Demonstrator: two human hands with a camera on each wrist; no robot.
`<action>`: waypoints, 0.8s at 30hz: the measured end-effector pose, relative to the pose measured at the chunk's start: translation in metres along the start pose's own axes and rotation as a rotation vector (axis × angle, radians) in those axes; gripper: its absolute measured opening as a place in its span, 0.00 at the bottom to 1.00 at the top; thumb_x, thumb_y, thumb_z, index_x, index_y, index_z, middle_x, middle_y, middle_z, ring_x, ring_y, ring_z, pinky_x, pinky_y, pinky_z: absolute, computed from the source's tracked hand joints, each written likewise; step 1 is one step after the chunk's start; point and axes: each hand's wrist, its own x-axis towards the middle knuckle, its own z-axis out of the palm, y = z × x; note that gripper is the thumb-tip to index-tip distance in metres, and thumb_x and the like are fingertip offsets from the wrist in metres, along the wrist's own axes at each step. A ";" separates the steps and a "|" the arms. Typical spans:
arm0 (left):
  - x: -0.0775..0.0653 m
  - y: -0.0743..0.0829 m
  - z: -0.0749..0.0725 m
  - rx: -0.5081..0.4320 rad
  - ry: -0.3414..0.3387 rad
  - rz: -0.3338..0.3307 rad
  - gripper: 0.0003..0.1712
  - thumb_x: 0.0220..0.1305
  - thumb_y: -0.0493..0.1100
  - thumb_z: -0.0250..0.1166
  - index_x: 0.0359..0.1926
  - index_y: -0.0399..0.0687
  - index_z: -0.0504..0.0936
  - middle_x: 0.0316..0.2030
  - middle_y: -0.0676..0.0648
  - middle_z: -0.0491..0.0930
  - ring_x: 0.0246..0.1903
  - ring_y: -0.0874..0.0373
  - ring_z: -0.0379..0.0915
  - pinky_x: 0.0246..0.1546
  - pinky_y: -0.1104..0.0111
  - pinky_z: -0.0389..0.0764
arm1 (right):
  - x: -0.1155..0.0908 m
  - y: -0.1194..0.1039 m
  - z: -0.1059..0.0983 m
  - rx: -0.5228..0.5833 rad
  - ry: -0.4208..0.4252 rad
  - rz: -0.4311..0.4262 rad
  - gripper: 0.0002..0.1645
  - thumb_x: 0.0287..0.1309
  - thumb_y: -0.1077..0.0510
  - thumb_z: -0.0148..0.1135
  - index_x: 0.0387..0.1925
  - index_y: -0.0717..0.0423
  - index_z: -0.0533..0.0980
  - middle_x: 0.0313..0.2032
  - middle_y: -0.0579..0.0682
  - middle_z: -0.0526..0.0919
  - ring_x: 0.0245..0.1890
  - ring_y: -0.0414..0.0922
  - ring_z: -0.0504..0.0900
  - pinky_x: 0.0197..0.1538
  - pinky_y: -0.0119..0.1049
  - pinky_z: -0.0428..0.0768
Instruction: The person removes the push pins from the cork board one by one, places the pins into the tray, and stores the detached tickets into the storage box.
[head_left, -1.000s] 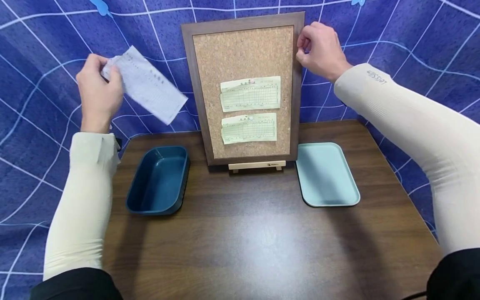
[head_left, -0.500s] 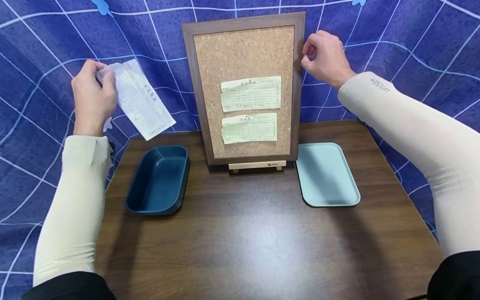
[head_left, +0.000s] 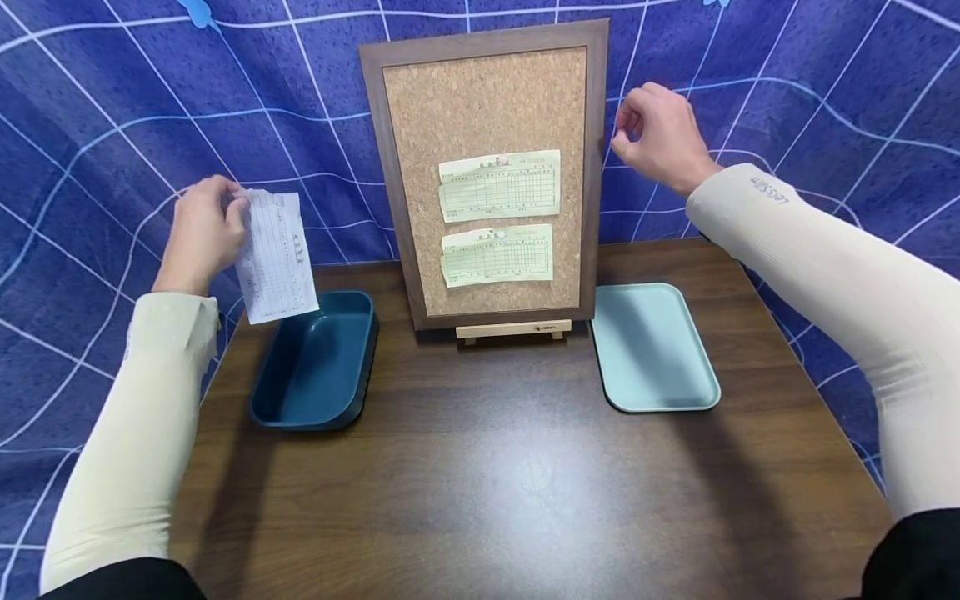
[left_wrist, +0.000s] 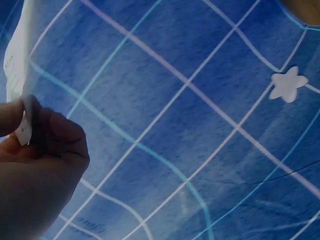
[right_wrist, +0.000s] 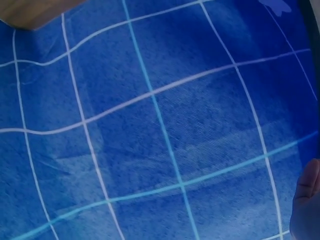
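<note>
My left hand (head_left: pixel 201 233) pinches a receipt slip (head_left: pixel 276 254) at its upper left corner, between thumb and fingers. The slip hangs down over the back part of the dark blue bin (head_left: pixel 318 367). In the left wrist view the same slip (left_wrist: pixel 16 55) appears edge-on above the thumb. My right hand (head_left: pixel 663 137) hovers just right of the corkboard's frame (head_left: pixel 596 167), apart from it, thumb and index tips together. Whether something tiny lies between those tips is hidden. Two greenish receipt slips, an upper one (head_left: pixel 498 187) and a lower one (head_left: pixel 497 257), are pinned to the corkboard (head_left: pixel 483 100).
The corkboard leans on a small wooden easel (head_left: pixel 513 330) at the back of the brown table (head_left: pixel 450 467). A pale teal tray (head_left: pixel 660 350) lies to its right. Behind everything hangs a blue curtain (head_left: pixel 300 75) with white and light blue lines.
My left hand has lowered the receipt slip toward the bin, and the slip has swung to hang steeper. My right hand has drawn away from the board's frame, rightward and down.
</note>
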 end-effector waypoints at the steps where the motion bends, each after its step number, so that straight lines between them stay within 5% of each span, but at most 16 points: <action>1: -0.001 -0.003 0.002 0.004 -0.015 0.004 0.16 0.70 0.38 0.47 0.47 0.26 0.72 0.44 0.27 0.72 0.47 0.32 0.64 0.53 0.46 0.58 | -0.002 0.002 0.000 0.000 -0.004 0.004 0.07 0.50 0.63 0.55 0.30 0.65 0.74 0.32 0.57 0.74 0.33 0.50 0.71 0.42 0.44 0.67; 8: -0.012 -0.021 0.017 0.021 -0.172 -0.021 0.15 0.70 0.38 0.47 0.46 0.29 0.73 0.40 0.27 0.74 0.44 0.31 0.66 0.53 0.42 0.56 | -0.019 0.022 0.004 0.003 -0.024 0.049 0.07 0.52 0.63 0.56 0.31 0.65 0.74 0.32 0.58 0.74 0.34 0.52 0.71 0.41 0.45 0.67; 13: -0.019 -0.033 0.029 0.036 -0.305 -0.004 0.13 0.69 0.38 0.49 0.43 0.31 0.74 0.32 0.32 0.74 0.30 0.39 0.69 0.34 0.51 0.71 | -0.032 0.033 0.012 -0.002 -0.077 0.094 0.08 0.54 0.62 0.57 0.32 0.65 0.74 0.33 0.58 0.74 0.34 0.52 0.71 0.40 0.43 0.67; 15: -0.022 -0.037 0.034 0.045 -0.340 0.001 0.11 0.69 0.37 0.50 0.41 0.33 0.75 0.29 0.35 0.74 0.26 0.43 0.69 0.22 0.58 0.68 | -0.037 0.036 0.015 0.002 -0.090 0.101 0.07 0.54 0.62 0.58 0.32 0.65 0.74 0.33 0.58 0.74 0.34 0.53 0.72 0.39 0.43 0.67; 24: -0.030 -0.048 0.053 0.041 -0.424 -0.027 0.09 0.69 0.38 0.52 0.42 0.36 0.76 0.30 0.37 0.74 0.27 0.45 0.69 0.24 0.59 0.67 | -0.054 0.048 0.030 0.011 -0.080 0.090 0.06 0.50 0.63 0.57 0.30 0.65 0.74 0.30 0.58 0.74 0.32 0.52 0.72 0.37 0.43 0.67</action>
